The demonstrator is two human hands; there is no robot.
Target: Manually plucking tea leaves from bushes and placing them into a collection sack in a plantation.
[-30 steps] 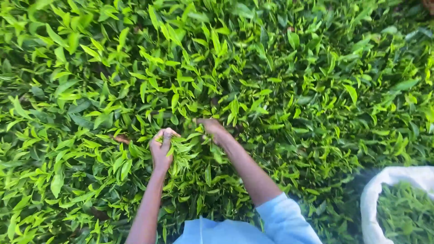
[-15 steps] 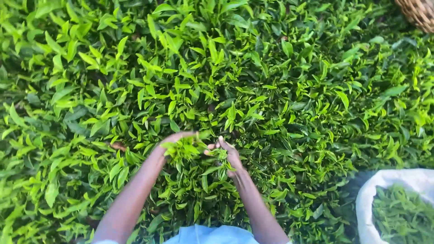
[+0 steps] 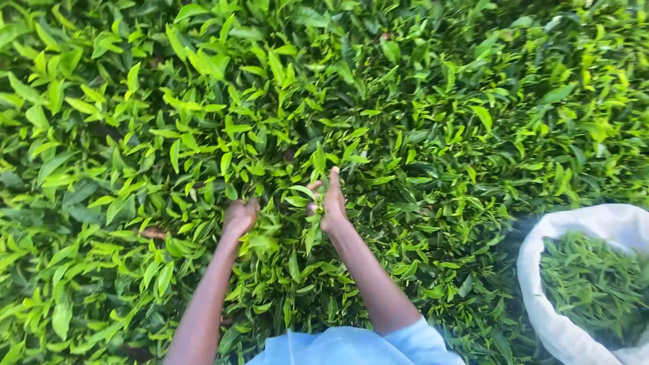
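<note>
A dense green leafy bush [image 3: 439, 128] bears a white sack [image 3: 541, 297] of picked leaves [image 3: 595, 284].

Dense tea bush leaves [image 3: 203, 101] crowd every side — open air only above (white sack [image 3: 541, 250] lower right).

Glossy, smooth green leaves [image 3: 203, 108] cover the bush; the white sack [image 3: 595, 223] looks matt woven cloth.

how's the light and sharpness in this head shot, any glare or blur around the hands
Head view: soft, even daylight, brighter toward the upper right, with dark gaps between the bush leaves. The left hand and right hand are slightly soft among the leaves. The white sack is bright but not blown out. Edges look mildly stretched.
</note>
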